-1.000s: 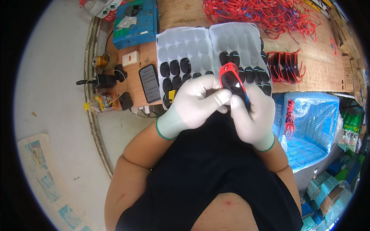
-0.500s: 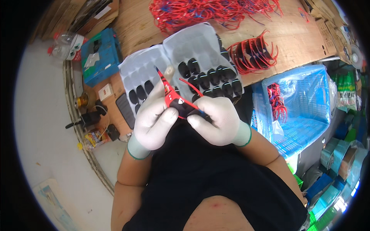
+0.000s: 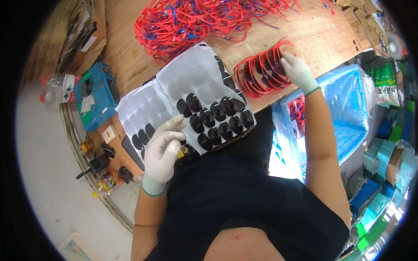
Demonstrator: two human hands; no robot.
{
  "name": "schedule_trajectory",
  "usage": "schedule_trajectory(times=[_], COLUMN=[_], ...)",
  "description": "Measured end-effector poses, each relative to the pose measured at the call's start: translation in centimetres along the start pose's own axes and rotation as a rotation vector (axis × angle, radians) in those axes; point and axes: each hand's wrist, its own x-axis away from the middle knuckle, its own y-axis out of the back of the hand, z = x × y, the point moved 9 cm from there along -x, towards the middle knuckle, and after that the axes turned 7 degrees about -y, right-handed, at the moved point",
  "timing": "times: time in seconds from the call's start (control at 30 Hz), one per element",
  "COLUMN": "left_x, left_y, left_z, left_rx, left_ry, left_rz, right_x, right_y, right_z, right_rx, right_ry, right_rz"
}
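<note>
My right hand, in a white glove, is at the right end of a row of red-framed sunglasses standing nested on the table. Its fingers are closed on the end pair, whose far side is hidden among the others. My left hand, gloved too, hovers palm inward over the near part of a box, fingers loosely bent and apart, nothing in them. Dark lenses lie in rows on the box's white sheet lining. A few more lenses sit beside the left hand.
A tangled heap of red and blue frames covers the far table. At left are a blue case, a plastic bottle and a small white box. A blue crate lined with plastic stands at right.
Both hands held the red-framed sunglasses over the box. My right hand has carried them right to the row, while my left hand has let go. The view has shifted somewhat.
</note>
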Motion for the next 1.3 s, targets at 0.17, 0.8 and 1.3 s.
schedule_trajectory(times=[0.17,0.8,1.3], left_x=[-1.6,-12.0,-17.4], left_y=[-0.7,-19.8,-22.4], left_z=[1.1,1.5,6.5], left_rx=[-0.009,-1.133,-1.322], left_ry=[0.056,-0.459,0.103], left_rz=[0.033,0.548,0.579], right_x=[1.2,0.3,-1.0], right_y=[-0.7,-3.0,-4.6], right_z=[1.6,3.1,4.6], right_rx=[-0.417,-0.178,-0.146], right_ry=[0.047,0.089,-0.154], right_rz=[0.116,-0.009,-0.047])
